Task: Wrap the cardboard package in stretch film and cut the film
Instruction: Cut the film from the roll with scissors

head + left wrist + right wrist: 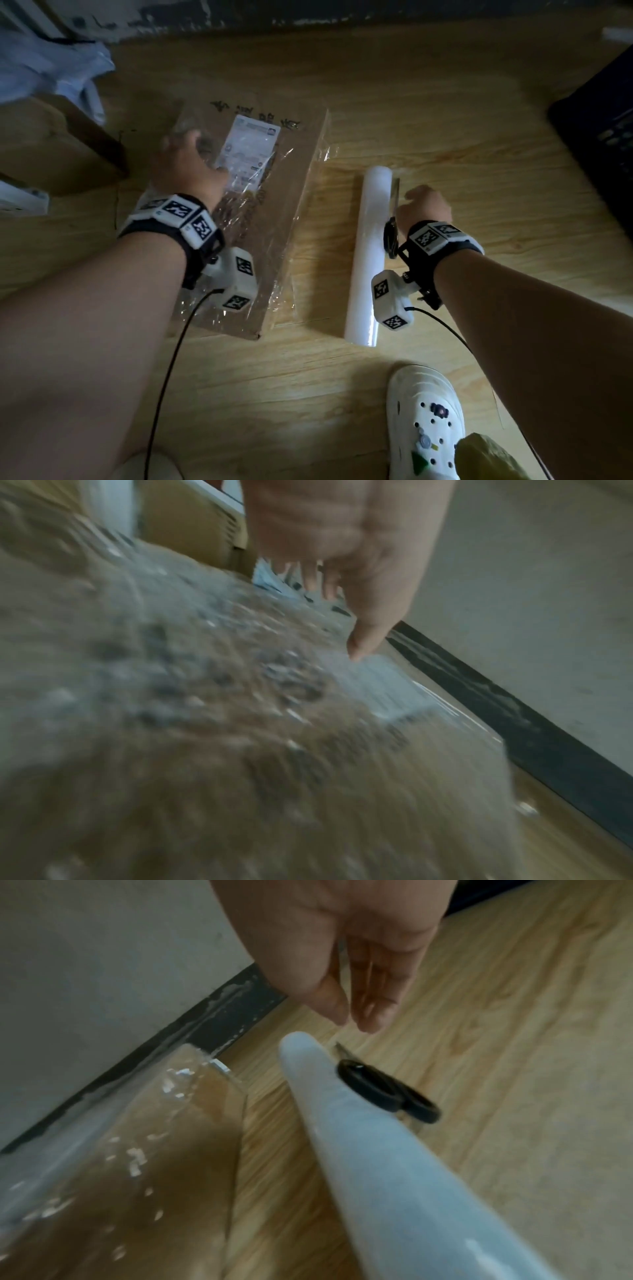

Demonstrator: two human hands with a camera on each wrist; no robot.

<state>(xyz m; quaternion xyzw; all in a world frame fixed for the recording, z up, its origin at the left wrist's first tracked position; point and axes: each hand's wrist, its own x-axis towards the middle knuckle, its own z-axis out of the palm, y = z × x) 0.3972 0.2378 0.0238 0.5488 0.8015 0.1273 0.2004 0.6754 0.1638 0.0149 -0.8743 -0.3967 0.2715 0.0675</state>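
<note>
A flat cardboard package [277,212] lies on the wooden floor, covered in crinkled clear stretch film, with a white label [250,150] on top. My left hand [191,164] is over its far left part beside the label, fingers straight, thumb [363,639] pointing down at the film; the left wrist view is blurred. The white film roll [368,253] lies to the right of the package. Black-handled scissors [392,228] lie against the roll's right side. My right hand [424,205] hovers just above the scissors [383,1088], fingers [373,1010] straight and holding nothing.
A white clog [424,421] stands near the front right. A dark object [603,137] sits at the right edge. A wooden piece [58,147] and pale blue plastic [51,61] are at the left. A wall with a dark baseboard [219,1010] runs behind.
</note>
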